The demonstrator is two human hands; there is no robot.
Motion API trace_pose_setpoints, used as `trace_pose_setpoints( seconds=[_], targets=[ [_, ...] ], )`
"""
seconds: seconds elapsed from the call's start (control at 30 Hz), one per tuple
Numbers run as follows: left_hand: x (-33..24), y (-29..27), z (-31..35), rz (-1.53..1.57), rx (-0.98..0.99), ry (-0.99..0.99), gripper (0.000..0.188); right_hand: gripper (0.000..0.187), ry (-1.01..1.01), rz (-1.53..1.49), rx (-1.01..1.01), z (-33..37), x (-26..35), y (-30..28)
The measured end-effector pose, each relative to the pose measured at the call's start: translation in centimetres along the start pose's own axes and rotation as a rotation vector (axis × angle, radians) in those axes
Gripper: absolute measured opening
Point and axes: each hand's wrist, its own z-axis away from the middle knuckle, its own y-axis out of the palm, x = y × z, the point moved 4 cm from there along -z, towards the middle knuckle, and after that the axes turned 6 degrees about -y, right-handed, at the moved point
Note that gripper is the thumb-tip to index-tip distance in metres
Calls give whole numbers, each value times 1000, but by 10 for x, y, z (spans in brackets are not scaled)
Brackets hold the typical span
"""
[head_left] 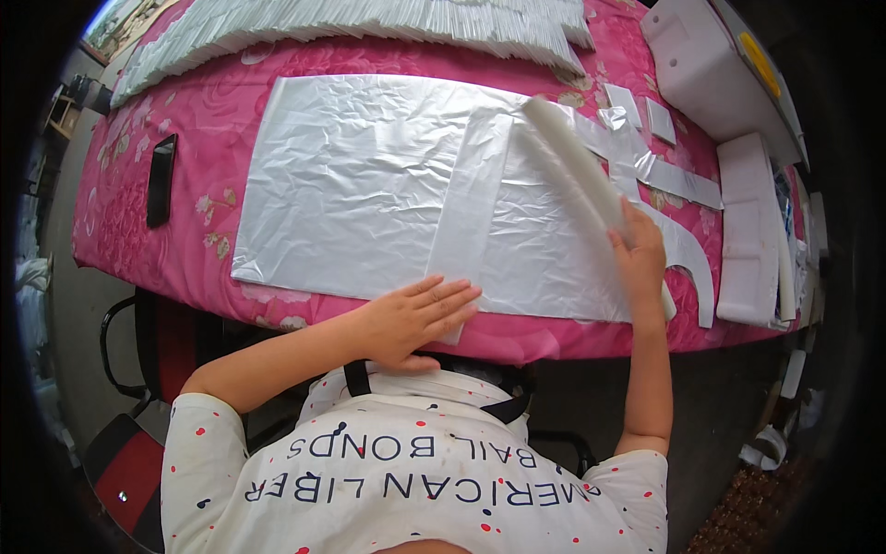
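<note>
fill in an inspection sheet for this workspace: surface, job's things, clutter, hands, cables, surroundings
surface: pink floral tablecloth, creased
job's things: crinkled silver sheet lying flat; narrow silver strip across it; whitish strip or fold, motion-blurred
clutter: long row of stacked white sheets at the far side; black oblong object at left; white foam box at right
hands: left hand palm-down on the narrow silver strip; right hand gripping the whitish strip or fold
cables: nothing seen
surroundings: red-and-black chair at lower left
</note>
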Motion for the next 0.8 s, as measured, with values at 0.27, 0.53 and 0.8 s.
trace_pose_setpoints(
  seconds=[0.27,0.53,0.8],
  targets=[
    [-20,26,1,-258,-79,-97,53,40,-527,-210,212,21,130,51],
    [-21,24,5,-269,-45,-53,51,48,-468,-154,59,-85,90,88],
    [-7,12,19,-153,-146,64,41,49,-668,-224,138,-67,100,82]
  ],
)
